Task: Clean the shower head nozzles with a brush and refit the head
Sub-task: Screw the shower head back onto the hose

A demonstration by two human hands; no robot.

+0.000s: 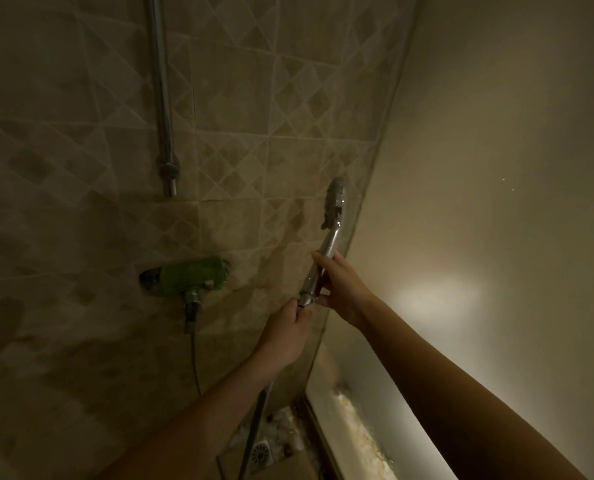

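Shower head [335, 199] is held upright and side-on to me, near the corner where the tiled wall [81, 150] meets the plain panel [496, 133]. Right hand [340, 289] is wrapped round its chrome handle about mid-length, and left hand [285, 336] just below grips the hose [254, 434] end at the nut under the handle, with the hose dropping toward the floor drain [261, 452]. I also see a green cloth [193, 275] draped over the mixer valve left of the hands and the riser rail [162, 98] higher on the tiles; too dim for me to read the nozzles.
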